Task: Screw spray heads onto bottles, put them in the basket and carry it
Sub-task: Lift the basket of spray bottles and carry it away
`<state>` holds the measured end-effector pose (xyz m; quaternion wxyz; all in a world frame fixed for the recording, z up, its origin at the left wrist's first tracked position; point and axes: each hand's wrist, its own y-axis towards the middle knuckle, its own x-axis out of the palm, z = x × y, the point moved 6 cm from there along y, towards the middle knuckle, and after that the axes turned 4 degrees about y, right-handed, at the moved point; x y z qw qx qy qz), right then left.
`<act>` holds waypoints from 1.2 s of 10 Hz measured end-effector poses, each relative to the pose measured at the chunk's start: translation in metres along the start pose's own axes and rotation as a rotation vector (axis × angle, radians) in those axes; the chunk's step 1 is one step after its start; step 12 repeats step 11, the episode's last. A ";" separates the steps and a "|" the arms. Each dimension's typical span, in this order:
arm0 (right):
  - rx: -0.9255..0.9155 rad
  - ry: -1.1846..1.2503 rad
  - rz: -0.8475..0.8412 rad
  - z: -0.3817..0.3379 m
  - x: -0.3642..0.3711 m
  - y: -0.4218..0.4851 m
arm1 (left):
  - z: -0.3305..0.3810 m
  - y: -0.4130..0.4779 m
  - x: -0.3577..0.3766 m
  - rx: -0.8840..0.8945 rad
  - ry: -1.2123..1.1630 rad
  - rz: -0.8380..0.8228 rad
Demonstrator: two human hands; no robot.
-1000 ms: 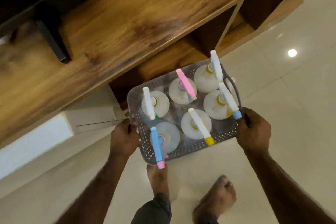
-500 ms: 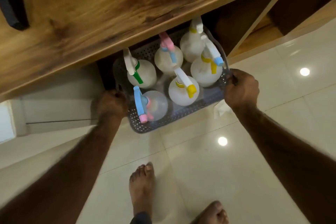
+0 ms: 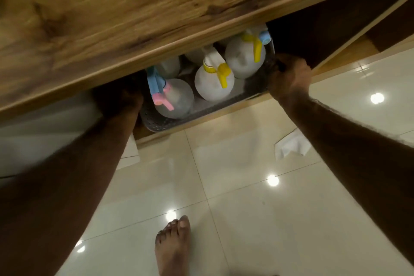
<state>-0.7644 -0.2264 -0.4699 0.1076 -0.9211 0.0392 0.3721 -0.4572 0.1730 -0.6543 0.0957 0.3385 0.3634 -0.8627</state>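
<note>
both hands, left [image 3: 122, 102] and right [image 3: 289, 76], are gripping the basket [image 3: 161, 122] of bottles [image 3: 214, 83] on a low shelf [image 3: 201, 122] under the top [image 3: 134, 18]; spray heads risk catching its edge and tipping

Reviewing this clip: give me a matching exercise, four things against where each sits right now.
Things:
1. basket
2. tissue
3. right hand
4. foot

Places:
A. lying on the floor tiles, by the right forearm
B. gripping the basket's right end
C. on the low shelf under the wooden top
D. bottom centre of the view, on the tiles

Pairs: 1-C, 2-A, 3-B, 4-D
</note>
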 end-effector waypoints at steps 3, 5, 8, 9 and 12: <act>0.103 -0.006 0.029 -0.005 0.019 0.029 | 0.002 -0.001 -0.007 0.051 0.121 0.129; 0.100 0.102 0.075 0.007 0.026 0.038 | -0.003 -0.005 0.003 -0.017 0.040 0.096; -0.173 0.100 0.165 -0.002 0.020 -0.019 | -0.024 -0.003 0.011 -0.135 -0.097 0.041; -0.217 0.129 0.154 -0.004 0.016 -0.053 | -0.027 -0.004 0.007 -0.145 -0.110 0.059; -0.065 0.114 -0.011 -0.032 0.009 -0.159 | 0.121 -0.026 -0.099 -0.110 -0.440 0.107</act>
